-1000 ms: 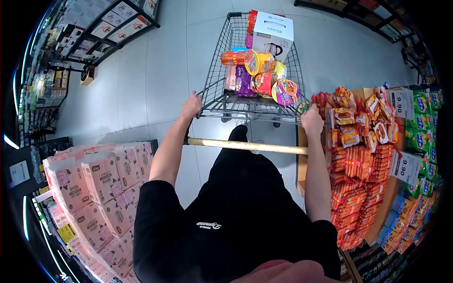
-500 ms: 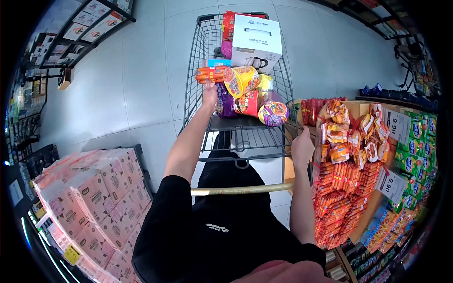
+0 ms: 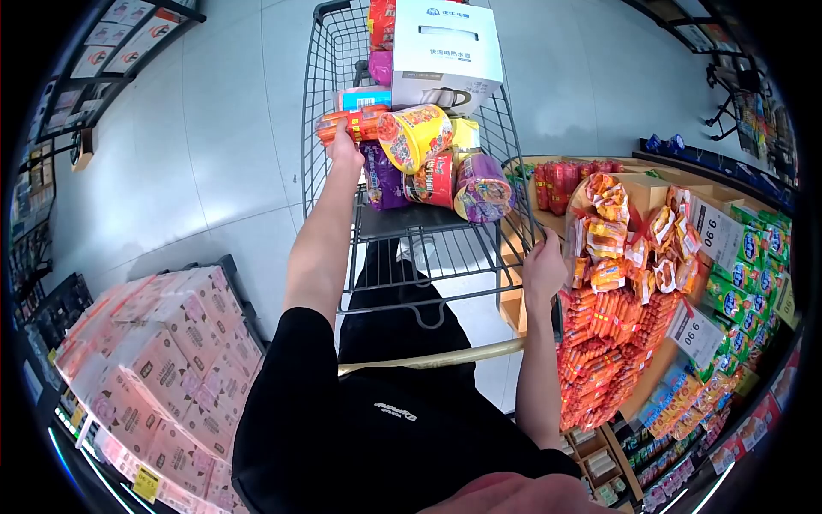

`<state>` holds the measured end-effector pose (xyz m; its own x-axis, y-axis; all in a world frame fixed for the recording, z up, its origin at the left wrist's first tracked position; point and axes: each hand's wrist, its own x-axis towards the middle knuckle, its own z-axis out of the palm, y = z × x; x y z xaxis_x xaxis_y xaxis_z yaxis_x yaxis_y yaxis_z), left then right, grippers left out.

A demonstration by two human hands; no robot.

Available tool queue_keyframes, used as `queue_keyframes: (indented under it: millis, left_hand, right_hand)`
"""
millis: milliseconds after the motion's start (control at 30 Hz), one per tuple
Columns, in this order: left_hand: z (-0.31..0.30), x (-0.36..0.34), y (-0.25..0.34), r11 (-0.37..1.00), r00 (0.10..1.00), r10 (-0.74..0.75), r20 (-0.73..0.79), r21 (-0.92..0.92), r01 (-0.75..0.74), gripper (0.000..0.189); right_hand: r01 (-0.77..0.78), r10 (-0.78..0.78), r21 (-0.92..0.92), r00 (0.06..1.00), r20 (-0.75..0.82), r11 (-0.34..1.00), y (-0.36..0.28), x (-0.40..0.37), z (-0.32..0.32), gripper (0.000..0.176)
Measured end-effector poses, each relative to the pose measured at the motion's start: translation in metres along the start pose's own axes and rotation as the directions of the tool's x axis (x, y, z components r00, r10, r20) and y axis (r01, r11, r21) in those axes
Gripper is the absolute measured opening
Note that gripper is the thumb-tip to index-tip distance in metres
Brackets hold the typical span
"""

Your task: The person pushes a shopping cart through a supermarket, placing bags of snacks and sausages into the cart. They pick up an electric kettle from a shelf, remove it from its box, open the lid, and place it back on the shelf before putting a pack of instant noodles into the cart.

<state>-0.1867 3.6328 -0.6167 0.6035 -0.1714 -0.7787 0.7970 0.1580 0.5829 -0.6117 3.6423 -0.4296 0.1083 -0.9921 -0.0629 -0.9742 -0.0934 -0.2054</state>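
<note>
My left hand (image 3: 345,149) is closed around a pack of red-wrapped sausages (image 3: 364,122) at the left side of the shopping cart (image 3: 312,128). Against that pack leans a yellow tub of instant noodles (image 3: 417,137), tilted on the other goods. Below it sit a purple package (image 3: 383,178), a red noodle tub (image 3: 431,180) and a purple round tub (image 3: 484,188). Behind them stands a white kettle box (image 3: 449,51). My right hand (image 3: 545,270) is closed on the cart's right side rail, its fingers partly hidden.
Right of the cart, a display holds stacked red sausages (image 3: 612,355), bagged snacks (image 3: 608,240) and green packets (image 3: 741,295) with price cards (image 3: 717,227). Pink tissue packs (image 3: 171,351) are piled at left. The cart's pale handle (image 3: 437,355) crosses before my body.
The cart and its goods have shifted up and left in view, the cart turning slightly leftward. My left hand has moved with them, with the sausages. My right hand remains at the rail.
</note>
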Motion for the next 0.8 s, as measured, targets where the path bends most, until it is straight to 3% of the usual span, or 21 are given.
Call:
queue_keyframes:
  millis: [100, 300, 433, 567, 600, 633, 700, 767, 800]
  left_hand:
    - [0.012, -0.036, 0.003, 0.964, 0.966, 0.257, -0.029, -0.066, -0.258, 0.049]
    - [0.011, -0.085, 0.018, 0.918, 0.917, 0.397, 0.032, -0.044, -0.395, 0.054]
    - [0.01, -0.144, 0.05, 0.837, 0.841, 0.534, 0.085, 0.086, -0.54, 0.059]
    - [0.0, -0.182, 0.079, 0.734, 0.728, 0.641, 0.244, 0.082, -0.674, 0.063]
    - [0.0, -0.209, 0.087, 0.725, 0.7, 0.648, 0.3, 0.04, -0.688, 0.063]
    - [-0.001, -0.234, 0.093, 0.717, 0.67, 0.652, 0.356, -0.003, -0.697, 0.064]
    - [-0.007, -0.274, 0.1, 0.703, 0.636, 0.651, 0.415, -0.013, -0.711, 0.063]
    - [-0.016, -0.311, 0.101, 0.622, 0.51, 0.611, 0.605, 0.032, -0.782, 0.062]
    - [-0.021, -0.335, 0.1, 0.56, 0.436, 0.588, 0.681, 0.046, -0.827, 0.063]
  right_hand:
    - [0.012, -0.012, 0.026, 1.0, -0.008, 1.0, -0.004, 0.006, 0.0, 0.025]
    - [0.014, -0.014, 0.028, 1.0, 0.003, 1.0, -0.003, 0.012, 0.002, 0.031]
    - [0.046, -0.045, 0.042, 0.999, -0.023, 0.998, -0.008, 0.013, -0.002, 0.029]
    - [0.121, -0.117, 0.059, 0.99, -0.074, 0.991, 0.001, 0.013, 0.007, 0.028]
    - [0.086, -0.085, 0.066, 0.996, -0.022, 0.994, 0.001, 0.013, 0.008, 0.031]
    - [0.081, -0.078, 0.082, 0.996, -0.039, 0.993, 0.001, 0.012, 0.007, 0.031]
    - [0.258, -0.221, 0.125, 0.942, -0.251, 0.958, 0.004, 0.01, 0.004, 0.035]
    - [0.285, -0.21, 0.208, 0.923, -0.321, 0.936, 0.006, 0.007, 0.007, 0.038]
    - [0.278, -0.162, 0.544, 0.954, -0.251, 0.792, 0.0, -0.001, 0.004, 0.036]
